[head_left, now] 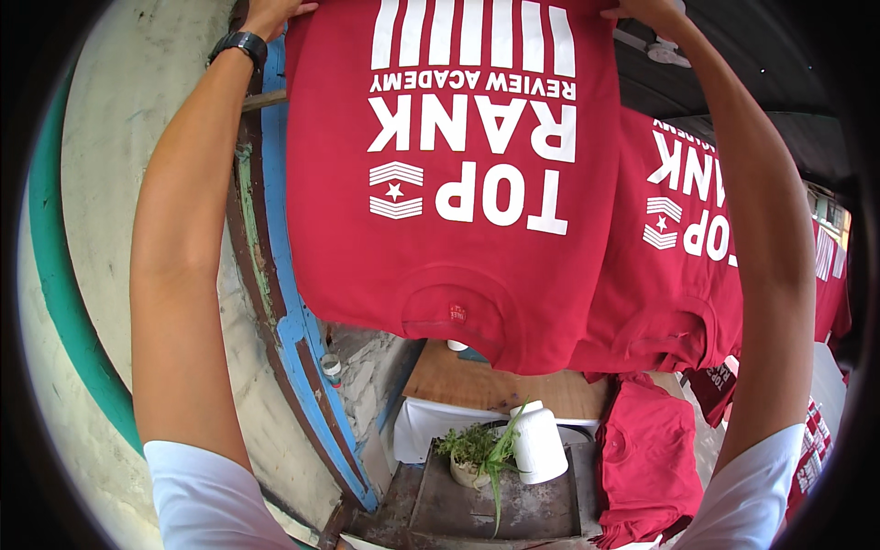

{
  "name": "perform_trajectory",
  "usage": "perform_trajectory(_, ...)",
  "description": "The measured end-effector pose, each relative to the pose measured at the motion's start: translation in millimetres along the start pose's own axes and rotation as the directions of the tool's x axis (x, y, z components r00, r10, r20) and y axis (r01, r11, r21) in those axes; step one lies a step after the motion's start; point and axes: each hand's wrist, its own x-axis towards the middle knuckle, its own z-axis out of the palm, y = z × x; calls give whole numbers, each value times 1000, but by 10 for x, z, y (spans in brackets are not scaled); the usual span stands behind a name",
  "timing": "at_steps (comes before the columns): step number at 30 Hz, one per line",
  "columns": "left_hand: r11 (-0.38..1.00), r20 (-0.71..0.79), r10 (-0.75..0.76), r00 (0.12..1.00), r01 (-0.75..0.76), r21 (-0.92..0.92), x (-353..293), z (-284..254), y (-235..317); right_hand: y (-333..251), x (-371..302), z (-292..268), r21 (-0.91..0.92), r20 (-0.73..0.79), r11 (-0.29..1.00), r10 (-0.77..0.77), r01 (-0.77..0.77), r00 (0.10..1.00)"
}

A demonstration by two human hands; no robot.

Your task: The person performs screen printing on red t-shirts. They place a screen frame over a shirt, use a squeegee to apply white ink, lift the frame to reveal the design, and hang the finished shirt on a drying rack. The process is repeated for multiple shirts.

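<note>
A red T-shirt [344, 257] with white printing hangs in front of me, its collar at the bottom and its print upside down. At the picture's top edge, my left hand [272, 13] grips the shirt's upper left side, a dark watch on that wrist. My right hand [649, 11] has its fingers closed at the shirt's upper right side. Both hands are partly cut off by the top edge. Just right of the held shirt hangs a second red T-shirt [632, 316] with the same print, partly behind my right forearm.
More red shirts [830, 293] hang farther right. Below, a red shirt [647, 449] lies beside a dark tray [541, 518] bearing a potted plant [469, 472] and a white plastic jar [539, 445]. Behind stands a wooden table [440, 380]. A blue post [293, 275] and pale wall [101, 229] are at left.
</note>
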Motion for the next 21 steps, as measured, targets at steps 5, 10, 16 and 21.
perform_trajectory(5, 999, 37, -12, 999, 10, 50, -88, 186, -167, 387, 94, 84, -83, -25, 996, 21, -23, 999)
perform_trajectory(10, 997, 160, -74, 984, 76, -3, -333, 398, -584, 621, -60, 415, -236, -41, 969, 66, -74, 997)
perform_trajectory(16, 835, 700, -480, 529, 31, 549, -401, 405, -924, 254, -276, 813, -887, 144, 365, 800, -281, 583)
perform_trajectory(21, 952, 556, -274, 785, 141, 270, -445, -22, -760, -401, -427, 319, -569, 200, 723, 583, -391, 787)
